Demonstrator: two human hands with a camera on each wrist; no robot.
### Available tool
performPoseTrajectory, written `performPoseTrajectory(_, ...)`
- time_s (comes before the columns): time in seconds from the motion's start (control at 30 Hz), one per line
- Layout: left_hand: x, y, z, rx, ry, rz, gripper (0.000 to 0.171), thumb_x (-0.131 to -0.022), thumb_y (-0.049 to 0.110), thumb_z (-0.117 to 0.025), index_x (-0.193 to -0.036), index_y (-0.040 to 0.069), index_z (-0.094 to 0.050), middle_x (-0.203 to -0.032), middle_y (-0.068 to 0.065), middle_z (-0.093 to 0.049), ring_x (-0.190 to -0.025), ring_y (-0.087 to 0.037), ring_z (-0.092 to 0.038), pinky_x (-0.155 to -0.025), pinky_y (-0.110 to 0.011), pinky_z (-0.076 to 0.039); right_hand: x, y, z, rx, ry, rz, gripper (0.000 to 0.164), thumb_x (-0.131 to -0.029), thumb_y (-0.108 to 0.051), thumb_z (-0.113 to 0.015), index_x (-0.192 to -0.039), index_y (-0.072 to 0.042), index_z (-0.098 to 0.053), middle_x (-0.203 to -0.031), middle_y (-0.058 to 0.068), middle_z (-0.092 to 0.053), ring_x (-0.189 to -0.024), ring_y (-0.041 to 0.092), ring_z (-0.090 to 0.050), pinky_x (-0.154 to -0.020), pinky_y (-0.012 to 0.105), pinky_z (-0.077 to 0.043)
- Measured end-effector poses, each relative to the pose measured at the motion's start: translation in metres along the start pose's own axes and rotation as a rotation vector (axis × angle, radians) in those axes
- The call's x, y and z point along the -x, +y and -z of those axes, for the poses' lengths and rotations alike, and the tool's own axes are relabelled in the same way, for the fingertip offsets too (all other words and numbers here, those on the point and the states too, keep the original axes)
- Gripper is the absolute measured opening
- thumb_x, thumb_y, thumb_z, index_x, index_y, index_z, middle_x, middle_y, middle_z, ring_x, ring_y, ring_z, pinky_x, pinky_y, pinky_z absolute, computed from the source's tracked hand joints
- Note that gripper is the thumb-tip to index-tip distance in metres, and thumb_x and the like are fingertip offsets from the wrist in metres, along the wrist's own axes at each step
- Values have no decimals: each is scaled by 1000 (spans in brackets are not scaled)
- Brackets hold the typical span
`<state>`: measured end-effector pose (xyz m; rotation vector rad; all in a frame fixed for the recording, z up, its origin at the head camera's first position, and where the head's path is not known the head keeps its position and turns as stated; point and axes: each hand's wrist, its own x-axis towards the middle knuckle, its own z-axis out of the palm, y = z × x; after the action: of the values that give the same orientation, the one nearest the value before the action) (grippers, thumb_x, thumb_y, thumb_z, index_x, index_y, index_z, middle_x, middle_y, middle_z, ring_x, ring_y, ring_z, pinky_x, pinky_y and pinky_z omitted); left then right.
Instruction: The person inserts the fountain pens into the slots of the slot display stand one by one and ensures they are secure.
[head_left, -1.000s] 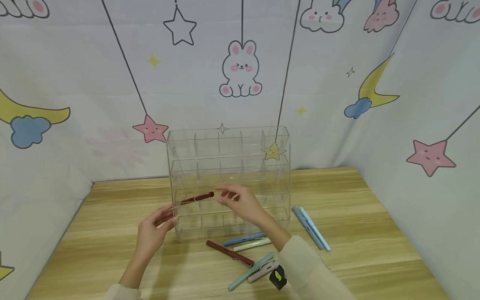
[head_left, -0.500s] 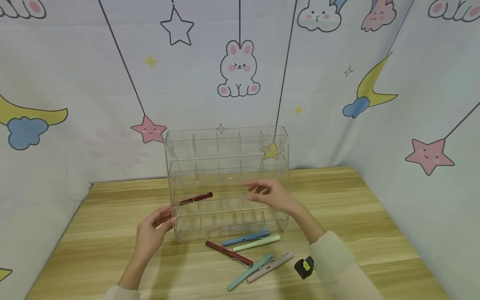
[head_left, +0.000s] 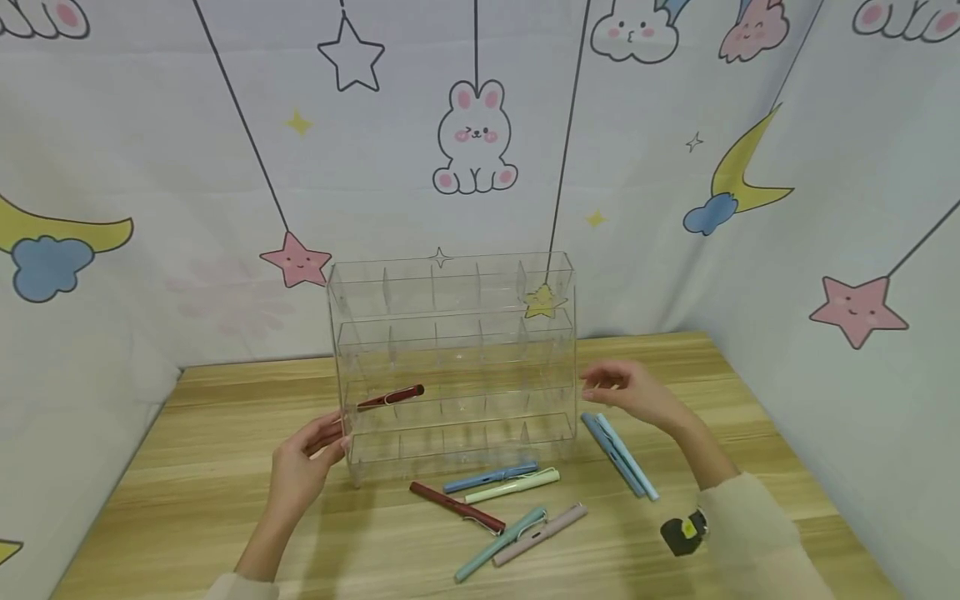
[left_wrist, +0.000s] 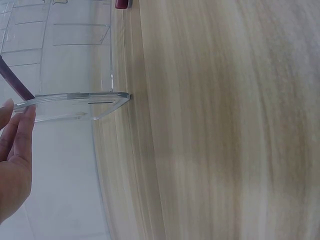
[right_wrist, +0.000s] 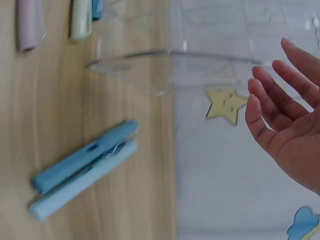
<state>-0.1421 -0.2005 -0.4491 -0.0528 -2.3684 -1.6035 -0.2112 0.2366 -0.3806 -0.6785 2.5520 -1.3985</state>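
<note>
Head view: left hand (head_left: 303, 467) pinches the clear rack (head_left: 457, 354) by one side; right hand (head_left: 630, 392) hovers relaxed nearby

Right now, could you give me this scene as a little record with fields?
Rack: clear, tiered, standing on the wooden table
In rack: one dark red pen, tilted, near the left side
Left grip: pinching the rack's left side
Right grip: holding nothing, beside the rack's right side
Front pens: blue, pale green, second dark red, teal, pale pink
Right pair: dusty blue, light blue, side by side
</note>
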Motion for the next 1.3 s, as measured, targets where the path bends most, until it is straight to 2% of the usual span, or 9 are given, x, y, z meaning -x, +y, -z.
performPoseTrajectory(0.2,0,-1,-1,5,4,1,35,-82,-3,-64,-117,-5,-58,-104,-23,-62,-86,1,-58,-69,-14,-53,24,33,7,-30,42,-108,35,-86,-8,-63,-114,10,-53,-91,16,-61,-72,14,-55,-58,27,-51)
performPoseTrajectory(0.37,0,-2,-1,-15,12,-20,35,-82,-2,-65,-116,-5,-58,-103,-23,-63,-85,2,-58,-69,-13,-53,40,65,3,-56,58,-192,39,-86,-2,-60,-120,13,-46,-91,17,-61,-72,21,-56,-58,30,-52)
performPoseTrajectory(0.57,1,-1,-1,-29,11,-20,34,-82,-1,-65,-115,-5,-59,-103,-23,-63,-85,3,-58,-69,-12,-52,52,92,-8,-40,102,-271,40,-86,1,-58,-121,12,-44,-89,15,-59,-77,22,-56,-63,26,-50)
performPoseTrajectory(0.77,1,-1,-1,-25,9,-27,34,-82,-2,-65,-116,-5,-59,-103,-22,-63,-85,2,-58,-69,-12,-52,56,104,-18,-30,148,-299,43,-83,-2,-64,-119,13,-45,-86,13,-59,-73,19,-54,-58,22,-48)
performPoseTrajectory(0.93,1,-1,-1,-13,10,-25,34,-82,-4,-65,-115,-6,-59,-103,-23,-63,-85,3,-57,-69,-14,-53,57,109,-24,49,170,-317,43,-81,-6,-68,-117,9,-49,-81,7,-58,-71,16,-51,-59,23,-46)
performPoseTrajectory(1.03,1,-2,-1,-10,15,-22,34,-81,-5,-65,-115,-6,-59,-102,-23,-63,-84,5,-57,-69,-14,-53,56,111,-27,81,178,-300,41,-80,-4,-68,-114,10,-51,-78,5,-57,-70,16,-51,-61,25,-45)
performPoseTrajectory(1.3,2,-1,-2,-7,3,-8,35,-82,-5,-64,-116,-6,-58,-104,-24,-62,-85,5,-56,-68,-14,-53,56,117,-32,70,213,-286,39,-78,-2,-69,-111,10,-52,-75,5,-56,-66,14,-51,-57,22,-46)
